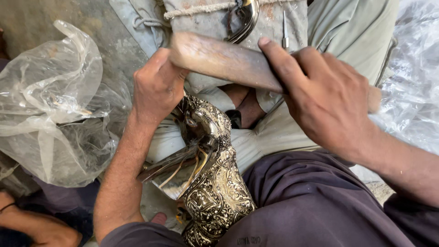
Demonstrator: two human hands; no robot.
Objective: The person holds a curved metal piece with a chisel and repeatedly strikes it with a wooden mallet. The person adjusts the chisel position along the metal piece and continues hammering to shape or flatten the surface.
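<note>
Gripping a wooden block (228, 61) at both ends, the left hand (157, 87) and right hand (327, 98) press it just above the engraved metal vessel (215, 183), calling for steady pressure.

- My single head camera looks steeply down, close over the lap.
- Both forearms enter from the bottom edge; nearby floor fills the top corners.

The left hand (157, 87) was curled shut, knuckles up, its bare forearm running down toward the lower left. The right hand (327, 98) lay palm down with its fingers (279, 57) pressed forward, wrist and forearm stretching off to the lower right.
</note>
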